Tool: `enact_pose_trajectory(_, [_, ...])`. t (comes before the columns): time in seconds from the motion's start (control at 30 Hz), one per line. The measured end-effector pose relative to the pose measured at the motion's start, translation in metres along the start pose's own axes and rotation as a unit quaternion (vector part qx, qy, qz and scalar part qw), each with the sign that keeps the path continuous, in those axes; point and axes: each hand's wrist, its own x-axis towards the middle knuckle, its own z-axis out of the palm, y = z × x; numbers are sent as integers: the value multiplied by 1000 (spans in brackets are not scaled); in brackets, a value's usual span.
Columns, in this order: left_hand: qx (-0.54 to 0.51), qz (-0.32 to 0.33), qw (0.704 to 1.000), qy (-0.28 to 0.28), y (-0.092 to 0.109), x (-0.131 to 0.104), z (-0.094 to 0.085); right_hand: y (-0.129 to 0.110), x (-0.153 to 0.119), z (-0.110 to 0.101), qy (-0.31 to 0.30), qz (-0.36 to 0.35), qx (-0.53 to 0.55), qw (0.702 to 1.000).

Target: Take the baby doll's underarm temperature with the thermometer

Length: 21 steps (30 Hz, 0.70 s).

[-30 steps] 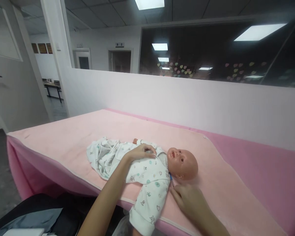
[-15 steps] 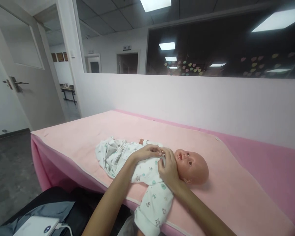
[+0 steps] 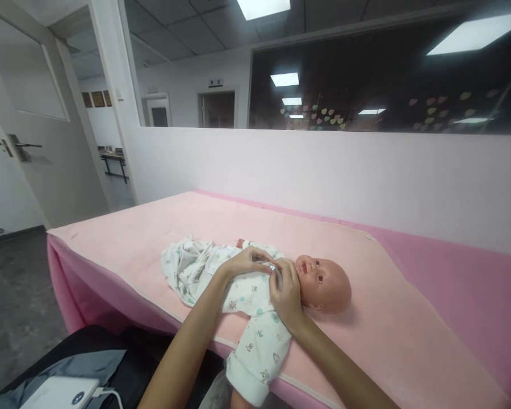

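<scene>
A baby doll (image 3: 326, 286) lies on its back on the pink-covered table, its bald head to the right. It wears a white printed baby outfit (image 3: 249, 295), whose loose lower end is bunched at the left. My left hand (image 3: 249, 262) rests over the chest with its fingertips pinched on the cloth near the neck. Right beside it, my right hand (image 3: 286, 288) pinches the same neckline by the doll's chin. A small shiny snap (image 3: 272, 267) shows between the fingertips. One sleeve (image 3: 259, 352) hangs toward me over the table's edge.
The table cover (image 3: 153, 218) is light pink over a darker pink cloth. A white power bank (image 3: 62, 392) with a cable lies on my lap at the lower left. Behind the table stands a white wall with a window; a door (image 3: 38, 142) stands at the left.
The view has shifted slightly, so everything sits a little further left. Both hands stay at the neckline, and the small snap between the fingertips now shows more plainly.
</scene>
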Motion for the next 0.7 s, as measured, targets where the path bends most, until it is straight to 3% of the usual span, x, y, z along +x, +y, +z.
enact_pose_trajectory(0.7, [39, 6, 999, 37, 7, -5, 1, -2, -1, -2, 55, -22, 12, 998])
